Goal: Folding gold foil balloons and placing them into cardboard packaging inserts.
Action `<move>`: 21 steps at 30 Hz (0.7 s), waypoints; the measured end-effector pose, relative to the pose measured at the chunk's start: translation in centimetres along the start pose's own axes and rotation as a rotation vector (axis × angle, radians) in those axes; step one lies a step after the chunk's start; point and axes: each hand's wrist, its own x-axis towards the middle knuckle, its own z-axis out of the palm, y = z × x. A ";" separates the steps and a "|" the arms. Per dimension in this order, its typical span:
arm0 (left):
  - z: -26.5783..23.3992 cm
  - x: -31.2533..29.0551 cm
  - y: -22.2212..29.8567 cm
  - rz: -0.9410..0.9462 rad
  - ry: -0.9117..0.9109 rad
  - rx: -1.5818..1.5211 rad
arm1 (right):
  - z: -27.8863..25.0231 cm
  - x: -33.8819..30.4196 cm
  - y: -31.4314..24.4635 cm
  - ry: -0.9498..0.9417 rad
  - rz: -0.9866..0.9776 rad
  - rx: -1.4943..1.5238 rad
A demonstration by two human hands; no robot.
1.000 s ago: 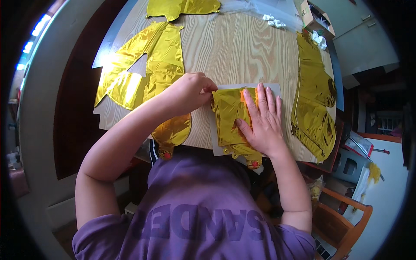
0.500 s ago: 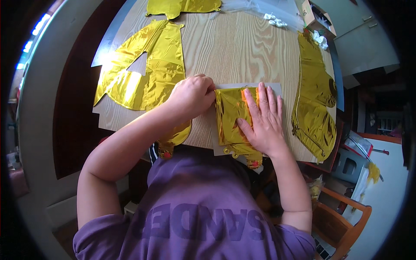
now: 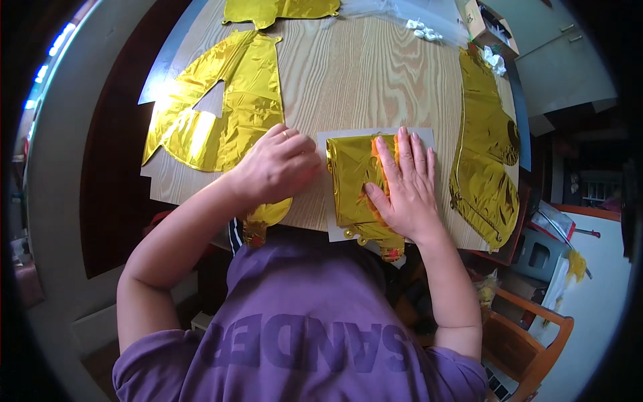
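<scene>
A gold foil balloon [image 3: 348, 175], deflated and folded into a flat rectangle, lies on a grey card [image 3: 329, 201] near the table's front edge. My right hand [image 3: 410, 191] rests flat on the right part of the foil, fingers stretched. My left hand [image 3: 280, 164] is just left of the card, apart from it. Its fingers are curled inward, and their tips are hidden, so anything in them cannot be made out. Foil tabs stick out past the card's near edge. Another flat gold foil balloon [image 3: 251, 110] with a triangular opening lies partly behind my left hand.
On the table [image 3: 348, 74], a gold foil balloon [image 3: 485, 147] lies along the right edge and more gold foil [image 3: 281, 10] at the far edge. Clear plastic film [image 3: 402, 10], small white bundles [image 3: 423, 31] and an open box [image 3: 492, 30] are at the far right. A wooden chair [image 3: 529, 342] stands below right.
My left hand has drawn back leftward from the left edge of the folded balloon. The card and foil have shifted slightly left. My right hand stays pressed on the foil.
</scene>
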 end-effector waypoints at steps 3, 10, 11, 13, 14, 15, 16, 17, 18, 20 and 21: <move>-0.3 -0.5 -1.2 0.244 0.034 0.123 | -0.1 0.0 -0.1 -0.001 -0.001 -0.002; -0.5 0.8 -1.6 0.247 -0.100 0.137 | -0.1 0.1 -0.1 -0.005 -0.005 -0.019; -0.6 1.0 -1.5 0.228 -0.131 0.117 | -0.1 0.1 -0.1 0.007 -0.013 -0.009; -0.5 1.1 -1.4 0.219 -0.182 0.118 | 0.1 0.1 0.0 0.027 -0.026 0.016; -0.5 1.2 -1.3 0.214 -0.208 0.118 | 0.1 0.1 0.0 0.026 -0.024 0.020; -0.4 1.2 -1.1 0.196 -0.215 0.119 | 0.0 0.1 0.0 0.025 -0.026 0.025; -0.3 1.2 -1.0 0.179 -0.222 0.119 | 0.0 0.2 -0.1 0.023 -0.027 0.030; -0.3 1.2 -0.8 0.161 -0.228 0.119 | 0.0 0.1 -0.1 0.023 -0.029 0.031; -0.4 1.4 -0.7 0.157 -0.237 0.114 | 0.0 0.1 -0.1 0.023 -0.029 0.030; -0.7 1.6 -0.5 0.148 -0.254 0.105 | 0.0 0.1 -0.1 0.024 -0.028 0.030; -0.7 1.6 -0.4 0.143 -0.266 0.125 | 0.0 0.1 -0.1 0.023 -0.026 0.031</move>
